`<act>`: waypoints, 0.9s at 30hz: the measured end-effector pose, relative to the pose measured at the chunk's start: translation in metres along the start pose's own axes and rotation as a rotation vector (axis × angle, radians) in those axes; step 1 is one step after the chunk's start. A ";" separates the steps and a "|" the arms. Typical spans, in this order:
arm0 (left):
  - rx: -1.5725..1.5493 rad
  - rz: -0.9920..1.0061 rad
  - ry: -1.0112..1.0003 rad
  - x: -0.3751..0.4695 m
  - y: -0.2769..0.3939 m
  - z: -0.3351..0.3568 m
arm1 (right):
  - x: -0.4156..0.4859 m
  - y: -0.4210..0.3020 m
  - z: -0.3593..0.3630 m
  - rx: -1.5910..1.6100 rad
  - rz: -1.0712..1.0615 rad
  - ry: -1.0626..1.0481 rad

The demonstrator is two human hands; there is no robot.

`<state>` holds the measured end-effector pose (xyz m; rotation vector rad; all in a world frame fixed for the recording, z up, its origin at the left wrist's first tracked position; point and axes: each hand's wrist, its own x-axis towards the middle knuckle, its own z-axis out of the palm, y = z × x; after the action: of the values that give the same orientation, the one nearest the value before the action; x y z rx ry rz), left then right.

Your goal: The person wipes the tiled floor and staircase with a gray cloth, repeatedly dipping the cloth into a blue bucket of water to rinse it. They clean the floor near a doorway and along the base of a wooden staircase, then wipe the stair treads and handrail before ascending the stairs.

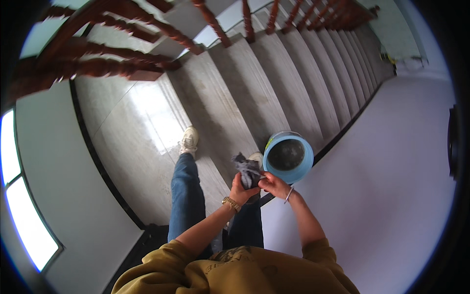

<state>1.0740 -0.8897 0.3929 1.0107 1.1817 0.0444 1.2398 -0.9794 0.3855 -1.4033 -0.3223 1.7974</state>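
A bunched grey cloth [248, 172] is held between my two hands, above the stairs and in front of my right leg. My left hand [241, 191] grips its lower left side, with a gold-coloured watch on the wrist. The fingers of my right hand [273, 185] pinch the cloth's right edge; a silver-coloured bangle circles that wrist. Just beyond my right hand stands a light blue bucket [307, 165] with dark, cloudy liquid inside. It stands on a stair beside the wall.
Grey stone stairs [273, 70] run away to the upper right, with a red-brown wooden balustrade [209, 22] along their far side. A pale wall [352, 191] with a black skirting borders the right. My left shoe [189, 139] rests at the edge of the shiny landing [117, 121].
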 end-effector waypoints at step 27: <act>-1.739 0.414 0.607 -0.087 0.026 -0.272 | 0.154 -0.172 0.299 -1.915 0.130 -0.175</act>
<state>0.8370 -0.7490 0.4703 -0.4026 0.9268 1.5083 1.0394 -0.6774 0.4924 -2.3142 -2.5081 1.4041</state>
